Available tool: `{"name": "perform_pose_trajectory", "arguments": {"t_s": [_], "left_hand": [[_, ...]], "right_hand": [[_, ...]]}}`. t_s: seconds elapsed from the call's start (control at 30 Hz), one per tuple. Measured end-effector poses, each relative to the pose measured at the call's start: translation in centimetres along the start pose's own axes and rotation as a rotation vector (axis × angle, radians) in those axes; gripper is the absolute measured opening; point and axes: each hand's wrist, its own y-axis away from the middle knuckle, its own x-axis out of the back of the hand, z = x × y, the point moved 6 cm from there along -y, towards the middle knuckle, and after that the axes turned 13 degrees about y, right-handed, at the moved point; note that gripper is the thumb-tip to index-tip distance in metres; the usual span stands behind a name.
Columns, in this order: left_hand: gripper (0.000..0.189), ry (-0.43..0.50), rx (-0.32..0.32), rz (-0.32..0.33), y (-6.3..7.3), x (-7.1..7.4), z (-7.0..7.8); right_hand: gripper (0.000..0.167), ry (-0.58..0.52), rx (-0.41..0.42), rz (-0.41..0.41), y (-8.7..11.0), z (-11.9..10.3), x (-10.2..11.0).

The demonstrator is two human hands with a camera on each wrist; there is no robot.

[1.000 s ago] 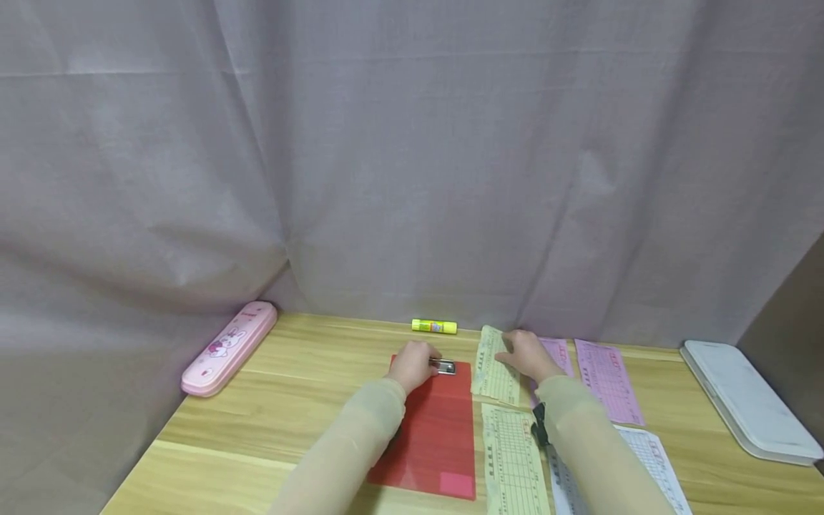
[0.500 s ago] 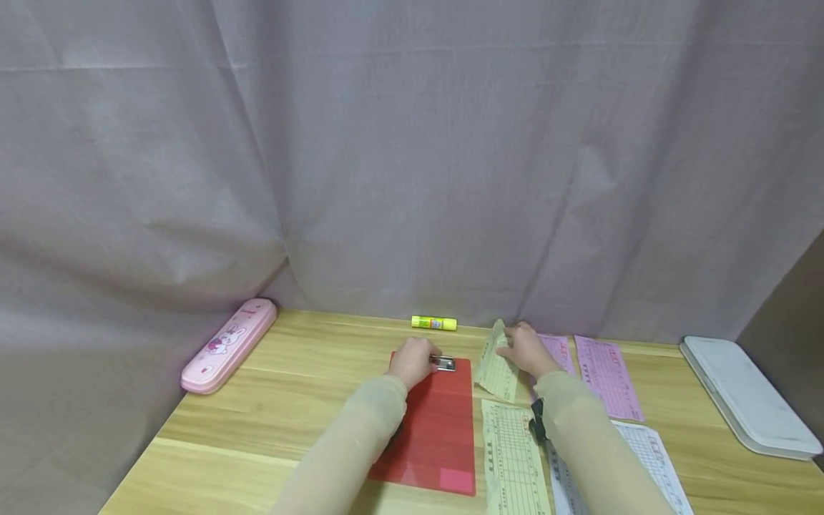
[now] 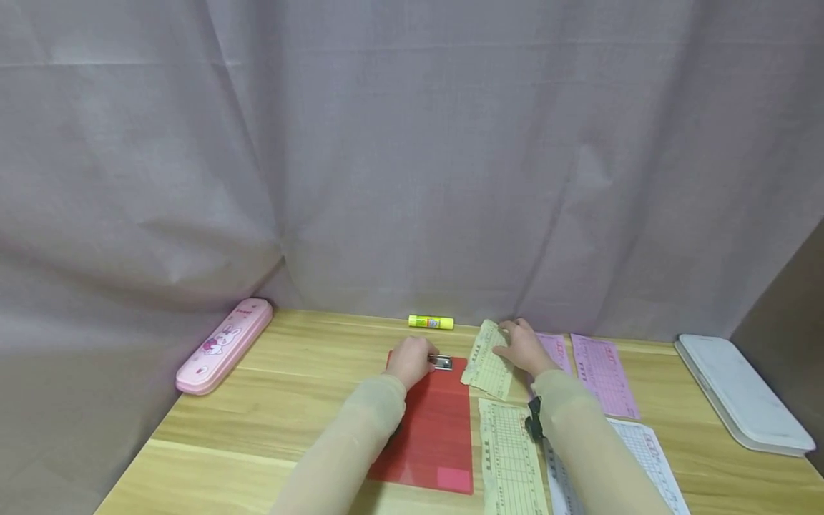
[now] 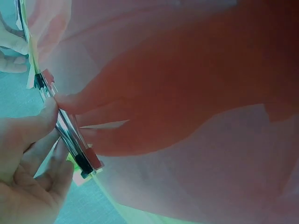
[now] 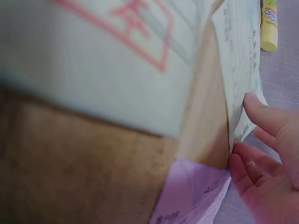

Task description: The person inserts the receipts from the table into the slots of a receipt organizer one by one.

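Note:
My left hand [image 3: 410,363] is at the top of a red translucent clipboard [image 3: 431,436]. Its thumb and fingers pinch the metal clip [image 4: 70,133], which the left wrist view shows up close. My right hand [image 3: 524,347] pinches the upper right edge of a pale yellow printed slip [image 3: 487,363], thumb on one face and fingers behind. That slip is tilted, and its lower left corner lies at the clipboard's right edge. Below it, a second yellow slip [image 3: 511,458] lies flat on the table. Pink slips [image 3: 604,375] lie to the right of my right hand.
A yellow glue stick [image 3: 431,322] lies behind the clipboard. At the far left is a pink pencil case [image 3: 224,347]. White printed sheets [image 3: 650,458] are partly under my right forearm. A white flat case [image 3: 743,393] sits at the right, and a grey curtain [image 3: 412,164] hangs behind.
My right hand has lifted the upper yellow slip, which curled up and then swung left and tilted toward the clipboard. My left hand stays at the clip.

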Motion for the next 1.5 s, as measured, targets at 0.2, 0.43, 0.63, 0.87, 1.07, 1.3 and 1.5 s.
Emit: {"name": "perform_pose_trajectory", "arguments": {"t_s": [0.2, 0.43, 0.63, 0.87, 1.07, 1.3, 1.5], "left_hand": [[0.009, -0.035, 0.022, -0.003, 0.0, 0.0, 0.0], [0.009, -0.016, 0.031, -0.001, -0.3, 0.2, 0.2], [0.007, -0.020, 0.036, 0.006, -0.3, 0.3, 0.1], [0.007, 0.030, 0.051, -0.012, -0.3, 0.2, -0.1], [0.009, 0.028, 0.052, -0.025, -0.4, 0.2, 0.0], [0.010, 0.027, 0.061, -0.040, -0.4, 0.4, 0.2], [0.011, 0.043, 0.065, -0.035, -0.5, 0.2, -0.4]], "right_hand": [[0.059, 0.031, 0.005, -0.046, -0.1, 0.0, -0.5], [0.055, 0.062, 0.007, -0.037, -0.2, 0.2, -0.6], [0.048, -0.027, -0.007, -0.035, -0.5, 0.3, -0.6], [0.058, -0.051, -0.044, -0.015, -0.4, 0.4, -0.4], [0.026, 0.009, -0.056, 0.075, -0.3, 0.5, 0.6], [0.010, 0.048, -0.071, 0.086, 0.0, 0.9, 2.3], [0.011, 0.014, -0.072, 0.081, 0.6, 1.3, 3.8]]}}
